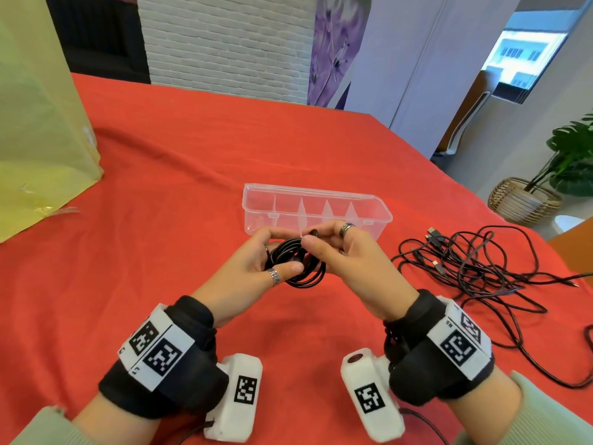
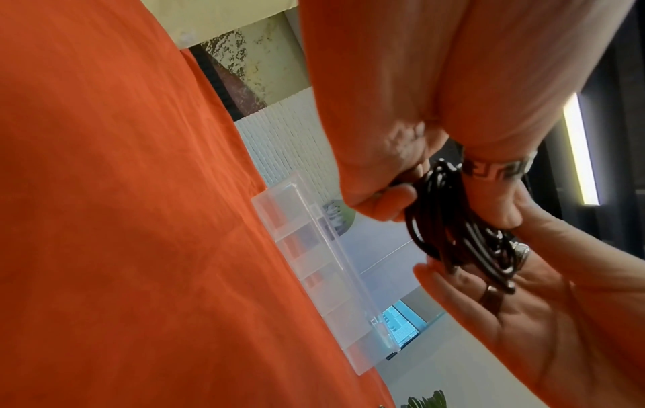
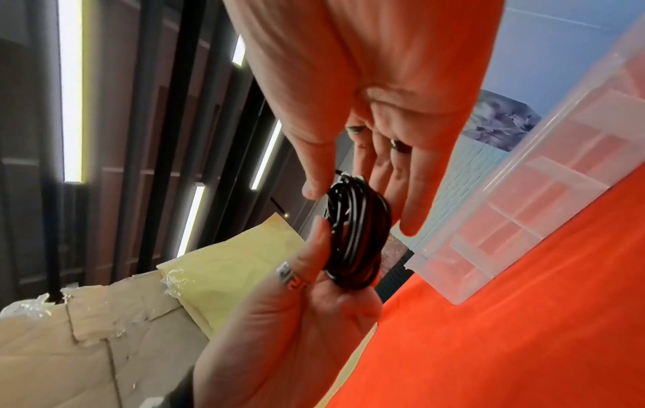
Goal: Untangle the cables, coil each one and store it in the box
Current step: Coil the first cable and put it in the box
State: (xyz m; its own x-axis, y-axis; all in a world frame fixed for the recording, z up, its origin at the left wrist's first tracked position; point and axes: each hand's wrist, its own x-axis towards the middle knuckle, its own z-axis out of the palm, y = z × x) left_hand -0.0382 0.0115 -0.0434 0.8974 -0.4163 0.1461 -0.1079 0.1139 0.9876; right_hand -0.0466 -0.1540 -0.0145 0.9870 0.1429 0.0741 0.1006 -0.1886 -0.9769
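A black coil (image 1: 296, 263) is held above the red cloth (image 1: 160, 187), gripped by the left hand (image 1: 256, 268) with thumb and fingers curled round it. Its end is pinched by the right hand (image 1: 340, 252). Just beyond, the clear box (image 1: 382, 216) is set open. To the right, tangled cables (image 1: 475, 268) are spread on the cloth.

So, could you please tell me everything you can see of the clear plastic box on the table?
The clear plastic box is a long, shallow, translucent tray with rounded corners and a raised rim. It has no lid on and looks empty. Thin upright dividers split it into a row of compartments. It sits flat on the red tablecloth, just beyond the left hand and right hand, which hold a coiled black cable in front of it. Nothing touches it except the cloth.
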